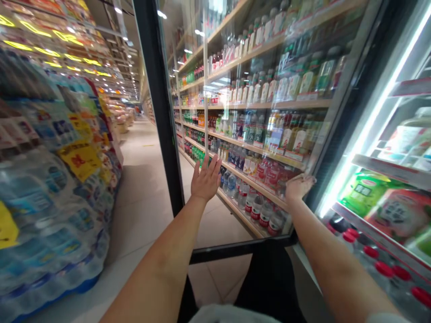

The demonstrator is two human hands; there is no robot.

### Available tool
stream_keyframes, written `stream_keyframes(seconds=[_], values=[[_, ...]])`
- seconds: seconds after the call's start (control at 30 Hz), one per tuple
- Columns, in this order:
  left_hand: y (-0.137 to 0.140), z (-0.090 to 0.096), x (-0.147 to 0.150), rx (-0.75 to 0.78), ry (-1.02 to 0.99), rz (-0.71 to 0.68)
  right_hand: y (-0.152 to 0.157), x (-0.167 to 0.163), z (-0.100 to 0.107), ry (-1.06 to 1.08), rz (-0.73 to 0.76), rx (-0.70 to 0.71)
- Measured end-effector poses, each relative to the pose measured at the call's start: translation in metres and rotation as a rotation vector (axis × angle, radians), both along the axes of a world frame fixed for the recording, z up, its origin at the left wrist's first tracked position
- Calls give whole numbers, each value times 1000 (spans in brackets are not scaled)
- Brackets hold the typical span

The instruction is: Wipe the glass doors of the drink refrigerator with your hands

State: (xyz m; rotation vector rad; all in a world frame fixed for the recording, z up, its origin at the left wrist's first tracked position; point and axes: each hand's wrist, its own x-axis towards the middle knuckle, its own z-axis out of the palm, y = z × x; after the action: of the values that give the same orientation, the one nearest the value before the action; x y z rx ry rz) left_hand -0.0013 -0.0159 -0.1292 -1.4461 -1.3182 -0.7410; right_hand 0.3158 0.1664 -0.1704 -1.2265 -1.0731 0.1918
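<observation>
The glass door [245, 134] already stands open, not yet closed: left hand [206, 178] at twelve o'clock, spread, clasping nothing; right hand [298, 186] at one o'clock, grip unclear.

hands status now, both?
Left hand: open, fingers spread, palm toward the glass door.
Right hand: blurred, near the same door; can't tell if open or closed.
</observation>
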Motion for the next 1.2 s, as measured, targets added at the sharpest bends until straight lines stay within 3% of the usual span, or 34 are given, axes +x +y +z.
stream_keyframes(seconds=[0.1, 0.23, 0.47, 0.63, 0.77, 0.93, 1.1, 1.2], values=[[1, -1, 0, -16, -16, -1, 0, 5, 17, -27, -13, 38], [2, -2, -1, -57, -50, -7, -10, -9, 30, -213, 36, 196], [0, -2, 0, -99, -63, 7, -47, -58, 15, -637, 170, 404], [-2, -1, 2, -100, -57, 5, -58, -80, 34, -789, 219, 538], [-3, 1, 4, -137, -96, -29, -64, -95, 41, -750, 182, 540], [-5, 3, 7, -194, -149, -53, -76, -106, 34, -1082, 381, 599], [-6, 4, 9, -221, -186, -72, -77, -117, 66, -879, 268, 616], [-7, 5, 10, -221, -194, -64, -81, -124, 61, -931, 314, 642]])
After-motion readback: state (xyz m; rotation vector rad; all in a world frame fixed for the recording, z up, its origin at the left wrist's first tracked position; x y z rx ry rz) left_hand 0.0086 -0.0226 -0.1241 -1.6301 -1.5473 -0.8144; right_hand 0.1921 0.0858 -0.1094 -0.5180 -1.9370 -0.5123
